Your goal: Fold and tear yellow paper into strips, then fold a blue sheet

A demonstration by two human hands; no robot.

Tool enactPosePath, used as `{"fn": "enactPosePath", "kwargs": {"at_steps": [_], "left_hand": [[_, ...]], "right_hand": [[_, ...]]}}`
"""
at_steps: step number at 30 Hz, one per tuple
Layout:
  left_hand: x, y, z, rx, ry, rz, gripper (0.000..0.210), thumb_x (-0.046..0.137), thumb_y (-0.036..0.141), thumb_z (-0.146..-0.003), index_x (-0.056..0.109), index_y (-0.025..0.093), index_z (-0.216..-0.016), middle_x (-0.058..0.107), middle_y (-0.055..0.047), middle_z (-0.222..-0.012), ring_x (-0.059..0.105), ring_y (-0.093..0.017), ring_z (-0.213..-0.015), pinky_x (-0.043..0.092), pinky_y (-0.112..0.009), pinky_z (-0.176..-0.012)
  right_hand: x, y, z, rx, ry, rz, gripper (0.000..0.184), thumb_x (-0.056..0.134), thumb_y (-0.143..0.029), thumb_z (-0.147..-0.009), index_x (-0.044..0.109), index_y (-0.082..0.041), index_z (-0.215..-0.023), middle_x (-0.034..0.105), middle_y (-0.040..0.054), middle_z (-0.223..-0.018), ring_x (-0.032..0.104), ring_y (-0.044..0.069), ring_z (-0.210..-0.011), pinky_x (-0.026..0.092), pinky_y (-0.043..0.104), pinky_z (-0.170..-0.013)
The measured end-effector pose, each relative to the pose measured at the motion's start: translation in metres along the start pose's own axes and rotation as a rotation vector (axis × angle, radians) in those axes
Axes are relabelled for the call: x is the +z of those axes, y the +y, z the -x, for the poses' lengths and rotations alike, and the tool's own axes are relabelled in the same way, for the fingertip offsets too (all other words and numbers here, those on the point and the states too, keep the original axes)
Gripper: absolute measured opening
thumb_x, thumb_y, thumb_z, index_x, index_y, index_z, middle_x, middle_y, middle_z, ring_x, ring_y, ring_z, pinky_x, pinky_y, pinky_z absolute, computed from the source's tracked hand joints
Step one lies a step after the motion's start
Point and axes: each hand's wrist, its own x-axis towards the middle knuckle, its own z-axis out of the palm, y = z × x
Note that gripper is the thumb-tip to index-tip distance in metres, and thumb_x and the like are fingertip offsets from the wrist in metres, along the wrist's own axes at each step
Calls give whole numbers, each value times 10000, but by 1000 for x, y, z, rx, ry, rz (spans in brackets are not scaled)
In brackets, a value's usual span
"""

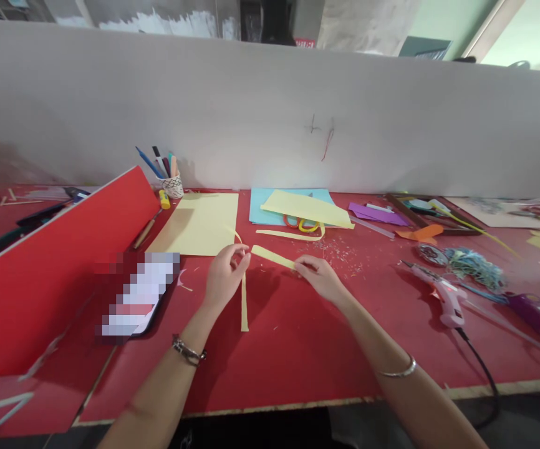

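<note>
My left hand [227, 272] pinches a thin pale yellow paper strip [244, 305], whose lower part hangs toward me and whose upper end curls up past my fingers. In my right hand [319, 279] is a wider, short yellow paper strip [272, 257], gripped at its right end. Its left end points at my left fingertips, close to them; whether they touch I cannot tell. Behind my hands another narrow yellow strip [289, 235] lies curled on the red table. Scissors [308, 226] with red and yellow handles stick out from under a folded yellow sheet [305, 207].
A phone [141, 296] and a standing red board [64, 268] are at the left. A yellow sheet [204, 218] lies near a pen cup [171, 186]. At the right are a pink glue gun [443, 296], a yarn bundle [473, 267] and a purple power strip [539, 318].
</note>
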Motion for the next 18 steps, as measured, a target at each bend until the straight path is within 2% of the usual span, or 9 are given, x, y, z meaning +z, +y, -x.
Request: {"fn": "enactPosePath", "kwargs": {"at_steps": [2,5,8,10,12,14,16,18], "left_hand": [[-1,-1,0,-23,6,-243,304,508,350,-695,521,162,-932,511,-69,-912,521,-149,-635,412,-292,-598],[0,-6,2,-25,-64,-516,304,584,363,-636,537,144,-842,493,-123,-954,531,-244,-807,396,-363,-682],[0,-10,2,6,-133,-591,130,562,289,-672,543,168,-715,531,-106,-885,515,-260,-855,363,-379,-712],[1,-10,1,39,-134,-550,72,522,250,-712,537,189,-679,566,-68,-817,521,-235,-821,339,-382,-723],[3,-8,1,110,-113,-466,87,494,246,-744,539,202,-684,586,-34,-773,522,-208,-799,317,-377,-734],[5,-4,2,216,-114,-389,81,495,245,-756,554,211,-712,590,-12,-775,518,-184,-795,305,-362,-743],[7,0,4,344,-158,-339,67,511,230,-754,573,217,-734,586,-4,-803,508,-171,-809,306,-347,-751],[8,5,7,468,-212,-289,71,519,213,-752,589,218,-740,577,-9,-844,496,-167,-835,324,-332,-757]], "right_hand": [[-1,3,-1,75,58,-10,216,419,-322,-736,513,-194,-589,499,-19,-542,471,114,-516,379,245,-530],[-2,9,-2,90,125,110,182,430,-304,-715,527,-198,-603,533,1,-596,494,136,-569,392,271,-569],[-3,13,-3,23,271,340,119,482,-267,-674,567,-203,-727,569,54,-787,509,210,-790,390,368,-718],[-3,12,-2,-48,349,431,194,478,-244,-682,560,-209,-855,549,69,-844,490,227,-838,378,403,-751],[-1,7,0,-142,283,423,291,436,-211,-721,511,-217,-1002,529,56,-812,499,189,-748,404,362,-711],[3,-1,4,-230,112,390,373,400,-191,-758,433,-229,-1127,514,35,-780,489,147,-651,422,303,-652],[9,-9,8,-284,-43,387,405,399,-200,-780,382,-246,-1183,518,40,-839,498,145,-692,427,285,-654],[14,-15,11,-317,-117,391,358,413,-208,-784,419,-245,-1140,520,55,-914,502,165,-806,425,298,-706]]}}
